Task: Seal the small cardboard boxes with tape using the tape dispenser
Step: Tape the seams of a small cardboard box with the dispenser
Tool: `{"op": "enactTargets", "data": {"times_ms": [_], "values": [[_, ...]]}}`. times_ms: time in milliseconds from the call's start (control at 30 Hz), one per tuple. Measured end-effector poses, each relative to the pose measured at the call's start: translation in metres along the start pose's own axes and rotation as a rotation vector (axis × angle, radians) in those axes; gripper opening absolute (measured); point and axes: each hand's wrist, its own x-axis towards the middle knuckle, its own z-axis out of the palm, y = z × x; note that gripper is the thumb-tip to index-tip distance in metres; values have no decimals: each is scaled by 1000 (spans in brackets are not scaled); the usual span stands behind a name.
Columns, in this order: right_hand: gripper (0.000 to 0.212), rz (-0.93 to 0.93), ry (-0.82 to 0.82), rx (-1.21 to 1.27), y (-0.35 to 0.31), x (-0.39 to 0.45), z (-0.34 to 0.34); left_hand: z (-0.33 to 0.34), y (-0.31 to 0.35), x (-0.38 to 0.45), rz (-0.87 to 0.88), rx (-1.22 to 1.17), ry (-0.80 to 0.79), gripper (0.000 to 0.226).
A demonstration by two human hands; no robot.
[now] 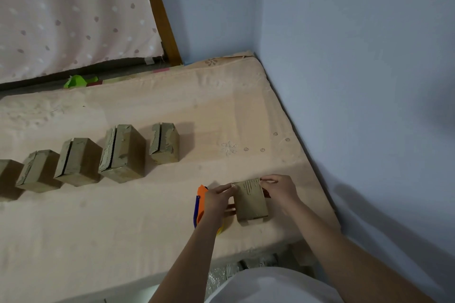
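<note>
A: Your left hand (218,198) and right hand (278,190) both curl round the small brown cardboard box (251,200), one grip on each side of its far end, fingertips pinching the wrinkled tape there.

B: And the risk?

A: The peach mattress (147,216) is soft; press unevenly and the box may tip or the tape crease. The orange-and-blue plastic tape dispenser (200,202) lies just left, under your left wrist. You could knock it.
</note>
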Motion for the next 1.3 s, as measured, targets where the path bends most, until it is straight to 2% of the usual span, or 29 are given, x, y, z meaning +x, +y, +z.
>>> {"op": "enactTargets", "data": {"times_ms": [200,467,567,733,833,1000,1300], "values": [[17,-76,69,-225,-12,-6,10,7,-1,1,15,-28,55,20],[7,33,56,-87,-8,-2,4,5,-3,-1,8,-27,22,19],[12,3,71,-141,-11,-2,7,7,0,-3,-8,-42,55,7],[18,-45,93,-284,-14,-6,10,16,2,-2,46,50,145,17],[17,-44,91,-267,-16,-6,9,18,3,-2,41,42,165,17],[15,-3,68,-159,-12,-4,3,9,3,-2,32,23,71,17],[17,43,53,-107,-14,-1,6,10,10,2,41,65,56,20]]}}
